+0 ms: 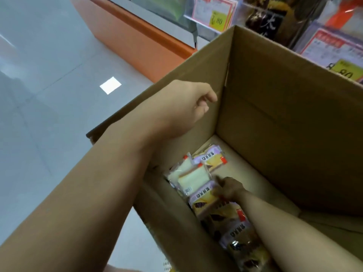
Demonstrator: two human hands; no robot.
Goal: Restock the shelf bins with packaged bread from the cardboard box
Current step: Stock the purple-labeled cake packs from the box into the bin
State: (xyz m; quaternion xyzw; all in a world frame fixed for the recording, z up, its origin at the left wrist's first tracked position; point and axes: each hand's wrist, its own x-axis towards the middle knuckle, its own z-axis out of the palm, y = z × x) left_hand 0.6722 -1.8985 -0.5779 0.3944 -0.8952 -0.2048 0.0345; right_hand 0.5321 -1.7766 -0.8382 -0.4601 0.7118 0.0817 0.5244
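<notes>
My left hand (188, 107) hooks over the left wall of the cardboard box (275, 134), thumb inside and fingers curled outside, steadying it. Deep at the box's near left, my right hand (228, 188) bends its fingers onto a purple-labelled bread packet (202, 199); in the dimness I cannot tell whether they truly pinch it. I'd take the crimped film edge rather than squeeze the soft bread, as glossy wrappers overlap the white sliced-bread packet (188, 177) just beyond
</notes>
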